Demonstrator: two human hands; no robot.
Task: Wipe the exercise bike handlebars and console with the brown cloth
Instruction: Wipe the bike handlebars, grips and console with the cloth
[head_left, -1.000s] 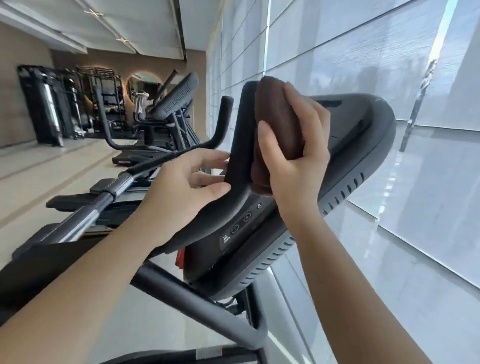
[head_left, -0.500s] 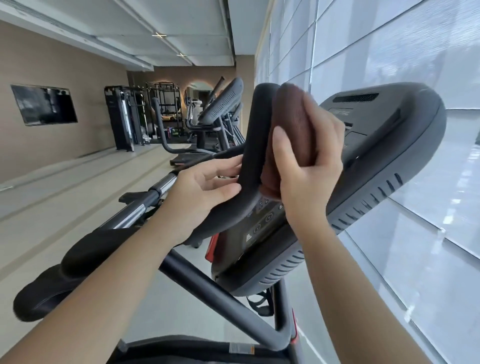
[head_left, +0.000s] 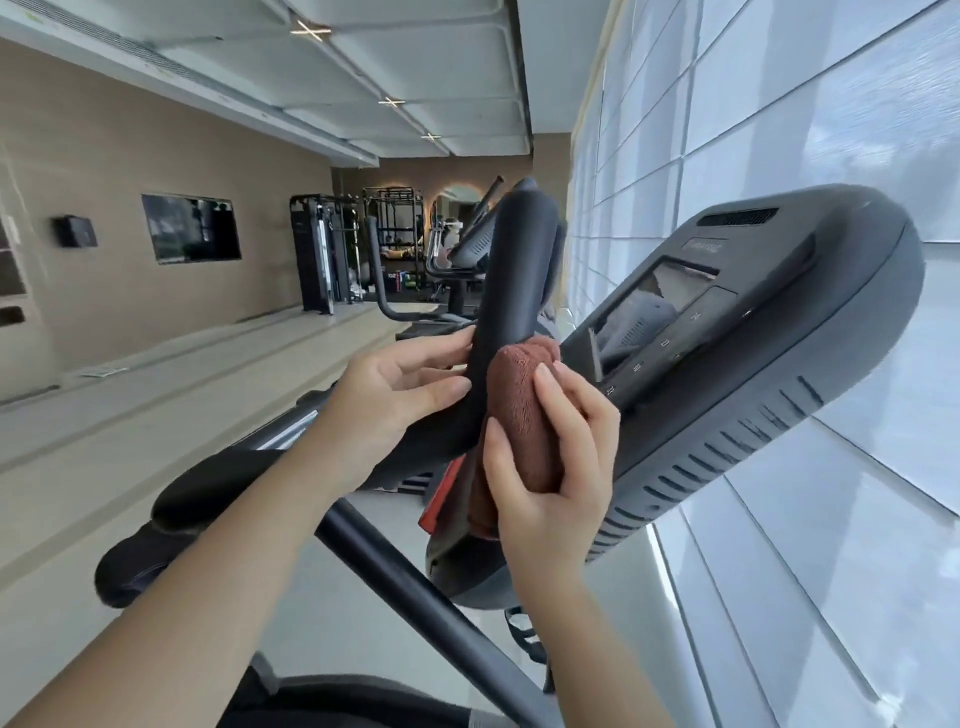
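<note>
**Brown cloth pressed to the handlebar, below the console**

Your right hand (head_left: 563, 467) holds the brown cloth (head_left: 522, 415) bunched into a thick roll, thumb curled along its near side and fingers wrapped over its far side. The cloth lies against the right face of the black handlebar (head_left: 514, 280), low on its upright section, between the bar and the lower edge of the console (head_left: 779, 364). The cloth's top end sits just beside the corner of the console's screen (head_left: 657, 306); you cannot tell from here whether it touches it.

Your left hand (head_left: 400, 395) grips the same handlebar from the other side, level with the cloth: the fingers reach round behind the bar and the thumb lies across its near face. The two hands are close, with only the bar between them.

The console tilts towards you, its vented rim facing down. A red part (head_left: 441, 493) shows under the cloth, beside the console's base. A dark frame tube (head_left: 415, 577) runs diagonally below your forearms, and a black pad (head_left: 208, 483) sits to the left of it. To your right is a window blind (head_left: 779, 104); a wall screen (head_left: 191, 228) and other gym machines (head_left: 395, 244) stand far down the room.
</note>
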